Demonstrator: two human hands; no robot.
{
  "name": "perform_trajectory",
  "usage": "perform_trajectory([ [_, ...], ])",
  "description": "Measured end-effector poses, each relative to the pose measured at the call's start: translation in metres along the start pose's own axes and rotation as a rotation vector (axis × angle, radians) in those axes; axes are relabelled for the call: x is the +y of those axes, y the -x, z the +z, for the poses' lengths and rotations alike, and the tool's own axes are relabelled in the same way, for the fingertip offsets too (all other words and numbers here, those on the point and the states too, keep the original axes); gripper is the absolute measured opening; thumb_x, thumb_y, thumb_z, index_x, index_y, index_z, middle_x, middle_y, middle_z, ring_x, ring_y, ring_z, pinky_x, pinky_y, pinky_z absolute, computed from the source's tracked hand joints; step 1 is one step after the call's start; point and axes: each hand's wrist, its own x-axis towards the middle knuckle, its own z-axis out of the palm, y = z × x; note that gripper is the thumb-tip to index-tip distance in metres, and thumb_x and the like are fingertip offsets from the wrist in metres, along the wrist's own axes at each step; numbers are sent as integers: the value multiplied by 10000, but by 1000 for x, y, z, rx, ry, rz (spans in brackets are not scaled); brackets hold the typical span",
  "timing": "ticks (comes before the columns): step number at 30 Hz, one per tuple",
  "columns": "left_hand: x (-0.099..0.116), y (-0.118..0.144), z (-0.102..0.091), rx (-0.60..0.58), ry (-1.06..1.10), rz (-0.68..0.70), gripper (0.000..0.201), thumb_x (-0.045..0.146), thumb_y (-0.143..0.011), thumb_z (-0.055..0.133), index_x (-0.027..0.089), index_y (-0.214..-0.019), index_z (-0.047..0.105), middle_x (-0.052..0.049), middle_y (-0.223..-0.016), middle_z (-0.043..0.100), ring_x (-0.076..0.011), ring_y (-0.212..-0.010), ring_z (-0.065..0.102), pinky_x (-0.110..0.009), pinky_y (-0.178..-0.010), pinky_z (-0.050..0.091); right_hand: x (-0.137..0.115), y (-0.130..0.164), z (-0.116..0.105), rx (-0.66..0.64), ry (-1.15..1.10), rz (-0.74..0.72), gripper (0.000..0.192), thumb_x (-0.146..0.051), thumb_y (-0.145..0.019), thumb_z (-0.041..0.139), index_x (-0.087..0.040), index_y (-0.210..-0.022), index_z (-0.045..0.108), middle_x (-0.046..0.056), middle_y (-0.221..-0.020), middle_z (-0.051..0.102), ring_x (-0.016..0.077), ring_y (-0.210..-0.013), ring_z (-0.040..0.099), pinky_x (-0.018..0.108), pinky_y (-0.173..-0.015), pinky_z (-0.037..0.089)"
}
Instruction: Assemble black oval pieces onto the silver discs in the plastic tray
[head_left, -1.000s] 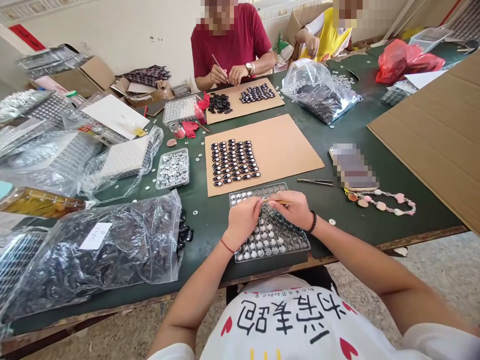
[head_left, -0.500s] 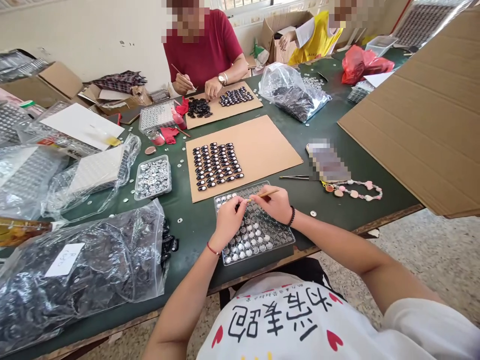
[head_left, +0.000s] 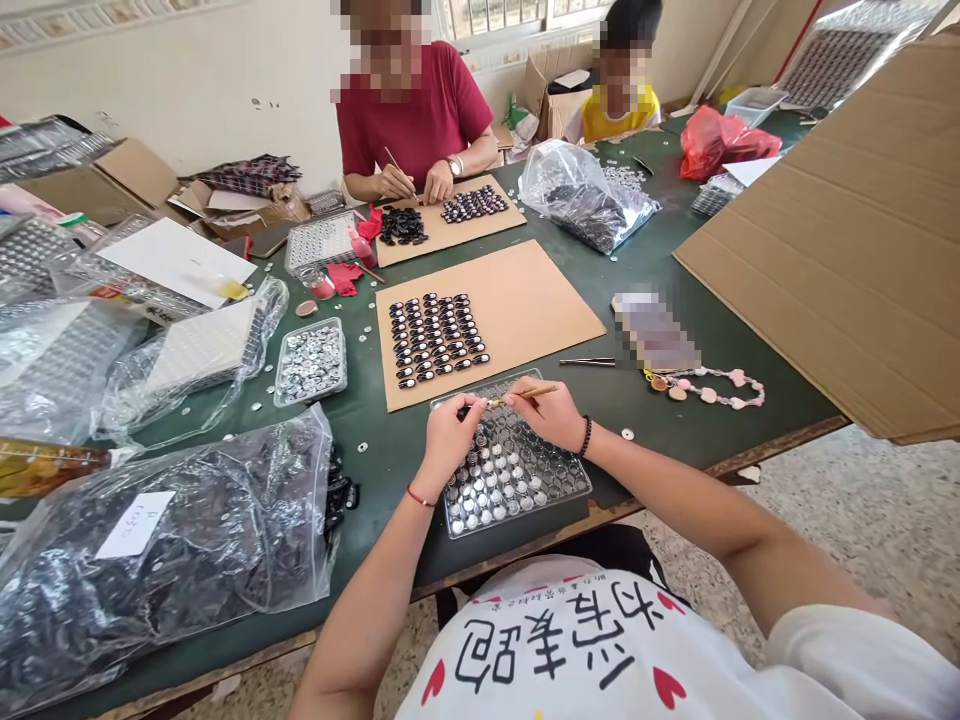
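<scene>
My right hand (head_left: 551,418) is closed around a thin brush (head_left: 540,391) with a wooden handle, its tip pointing left. My left hand (head_left: 452,440) is pinched right by that tip; what its fingers hold is too small and covered to make out. Both hands are above a clear plastic tray (head_left: 517,515) of round compartments. Many compartments in its lower left part contain whitish, shiny discs (head_left: 480,500). Beyond the tray lies a cardboard sheet (head_left: 536,300), with rows of small black oval pieces (head_left: 439,340) bearing white spots on its left half.
Left of the cardboard stands a box of silvery discs (head_left: 311,362). A large bag of black pieces (head_left: 187,530) fills the near left. Tweezers (head_left: 587,362), a phone (head_left: 660,335) and a bead strap (head_left: 709,393) lie right. Across the table, a person in red (head_left: 412,130) works with a brush.
My left hand has shifted slightly left, its fingertips a little farther from my right hand. The camera view has tilted up slightly. The co-worker's brush has moved towards the black pieces.
</scene>
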Motion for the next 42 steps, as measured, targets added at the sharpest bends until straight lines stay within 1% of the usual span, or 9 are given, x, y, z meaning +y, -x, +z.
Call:
perform_trajectory([
  [7,-6,-5,-3,27,56,-47,334,473,-731,495,165,-732,624,10,-567,555,-107,-501,469,-223,-489,332,6,-2,-3,55,67,70,280,-364,-864,415,-169,-707,540,-7,-544,517,94,-481,448,206,-499,317],
  [10,-8,-6,-4,-24,126,-97,352,489,-705,526,164,-789,631,14,-539,542,-106,-471,471,-218,-460,329,8,-4,-7,127,46,127,289,-379,-860,421,-167,-713,551,-4,-547,529,94,-465,442,212,-482,315],
  [12,-7,-4,-3,-71,131,-82,343,489,-697,538,164,-762,630,15,-515,534,-107,-465,477,-217,-462,336,7,-4,-10,158,4,141,278,-378,-859,427,-165,-737,557,1,-567,543,97,-477,454,212,-485,324],
  [15,-3,1,3,-146,116,-52,325,480,-692,552,165,-704,629,9,-510,546,-105,-463,477,-217,-466,345,3,-3,-12,135,-48,94,256,-359,-857,436,-162,-746,556,1,-584,539,93,-490,455,206,-487,329],
  [20,-3,4,11,-199,155,-12,357,429,-634,629,164,-873,647,-2,-615,586,-86,-470,429,-211,-450,331,-4,2,-10,66,-104,-13,211,-291,-864,420,-165,-739,534,4,-629,541,92,-534,472,205,-531,348],
  [25,-4,4,9,-250,165,-9,377,382,-650,618,169,-961,640,21,-548,522,-72,-443,370,-202,-428,291,-5,4,-8,14,-115,-89,191,-248,-867,404,-168,-736,519,9,-647,547,102,-587,494,207,-564,362],
  [32,-1,4,7,-235,153,5,343,370,-651,618,173,-928,657,29,-509,486,-70,-444,343,-202,-442,281,-4,6,-6,-55,10,-202,177,-226,-864,393,-164,-751,515,26,-675,570,118,-596,493,233,-585,367],
  [38,-2,4,8,-221,138,18,352,383,-652,621,185,-940,657,38,-493,441,-71,-449,319,-207,-444,249,-7,6,-7,-48,39,-224,176,-220,-866,393,-163,-748,510,26,-673,571,114,-580,485,231,-579,362],
  [42,0,4,7,-257,151,-7,344,372,-662,614,183,-947,650,49,-454,408,-70,-422,310,-208,-429,229,-6,7,-5,-43,63,-219,167,-222,-862,407,-161,-752,518,18,-637,555,111,-554,473,227,-557,350],
])
